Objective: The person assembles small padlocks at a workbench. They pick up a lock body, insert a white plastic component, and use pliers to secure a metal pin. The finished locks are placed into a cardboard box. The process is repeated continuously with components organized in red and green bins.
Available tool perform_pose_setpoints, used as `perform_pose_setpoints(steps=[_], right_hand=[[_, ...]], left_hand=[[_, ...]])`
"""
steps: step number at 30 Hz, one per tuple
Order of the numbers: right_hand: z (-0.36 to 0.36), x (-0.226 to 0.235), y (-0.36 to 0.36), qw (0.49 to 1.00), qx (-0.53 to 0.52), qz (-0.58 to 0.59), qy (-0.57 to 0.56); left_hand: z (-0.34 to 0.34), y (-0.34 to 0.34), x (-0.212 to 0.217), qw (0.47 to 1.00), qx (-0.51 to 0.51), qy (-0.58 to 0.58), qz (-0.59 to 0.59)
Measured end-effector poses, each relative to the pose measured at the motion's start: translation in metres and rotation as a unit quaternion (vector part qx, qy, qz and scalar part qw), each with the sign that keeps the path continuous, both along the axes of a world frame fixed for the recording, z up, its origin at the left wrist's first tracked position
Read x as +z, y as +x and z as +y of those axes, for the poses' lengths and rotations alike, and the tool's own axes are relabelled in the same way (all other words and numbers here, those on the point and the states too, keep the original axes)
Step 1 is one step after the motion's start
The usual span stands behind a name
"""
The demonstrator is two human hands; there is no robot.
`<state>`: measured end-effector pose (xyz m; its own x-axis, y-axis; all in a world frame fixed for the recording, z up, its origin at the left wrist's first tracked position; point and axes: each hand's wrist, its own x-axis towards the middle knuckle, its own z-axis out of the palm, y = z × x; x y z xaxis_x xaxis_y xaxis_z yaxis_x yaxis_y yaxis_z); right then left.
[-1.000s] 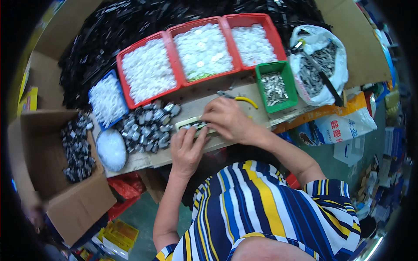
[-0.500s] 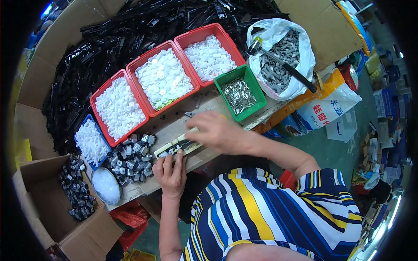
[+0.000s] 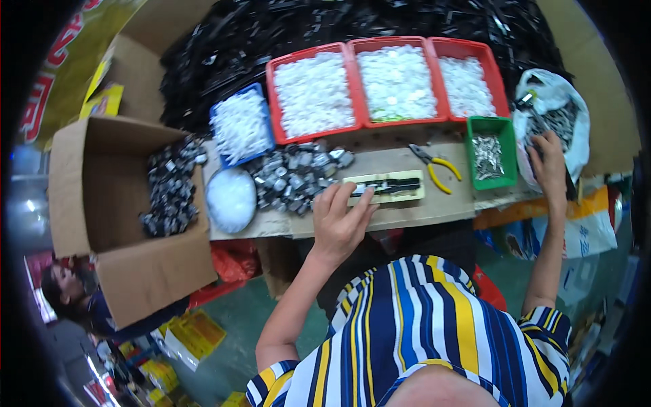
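My left hand [image 3: 337, 220] lies flat on the table [image 3: 420, 211], fingers [image 3: 366, 198] spread loosely and gripping nothing — the tips rest on the left end of a pale yellow jig [image 3: 385, 188] that carries a long black part [image 3: 388, 185] in its groove. My right hand [image 3: 549, 166] is stretched far out to the side, its fingers dipping into a white plastic bag [image 3: 553, 108] of small dark metal pieces; whether they have closed on anything I cannot tell.

Just right of the jig lie yellow-handled pliers [image 3: 436, 165], and beyond them stands a green bin [image 3: 493, 152] of small silvery parts. To the left of my left hand sits a heap of grey metal pieces [image 3: 295, 174], then a clear bag of white bits [image 3: 231, 199]. Behind, along the table's far edge, a blue bin [image 3: 239, 126] and three red bins [image 3: 393, 83] hold white plastic parts — a big mound of black parts [image 3: 271, 34] rises past them. At far left an open cardboard box [image 3: 115, 203] holds more grey metal pieces.
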<state>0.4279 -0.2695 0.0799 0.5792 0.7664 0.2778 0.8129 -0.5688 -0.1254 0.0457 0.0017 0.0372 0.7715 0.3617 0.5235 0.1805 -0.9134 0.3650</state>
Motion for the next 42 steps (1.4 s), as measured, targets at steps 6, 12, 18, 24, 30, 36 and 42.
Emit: perform_pose_setpoints(steps=[6, 12, 18, 24, 30, 36, 42], right_hand=[[0.008, -0.003, 0.007, 0.998, -0.030, 0.044, 0.024], [0.008, 0.009, -0.001, 0.995, -0.030, 0.069, 0.061], [0.004, 0.009, -0.005, 0.995, -0.023, 0.071, 0.063], [0.005, 0.008, -0.005, 0.994, -0.021, 0.081, 0.070], [0.010, 0.019, -0.008, 0.992, -0.042, 0.084, 0.087], [0.000, 0.009, 0.007, 0.983, -0.076, 0.085, 0.145], [0.016, 0.009, 0.003, 0.989, -0.035, 0.072, 0.121]], left_hand=[[0.076, -0.008, 0.041, 0.989, 0.130, 0.042, -0.050], [0.167, -0.016, 0.046, 0.966, 0.243, 0.084, -0.002], [0.196, -0.004, 0.037, 0.958, 0.261, 0.095, 0.073], [0.200, -0.001, 0.038, 0.968, 0.239, 0.049, 0.067], [0.193, -0.019, 0.064, 0.960, 0.242, -0.141, 0.010], [0.169, -0.083, 0.097, 0.943, 0.269, -0.162, 0.106], [0.158, -0.112, 0.082, 0.956, 0.228, -0.082, 0.166]])
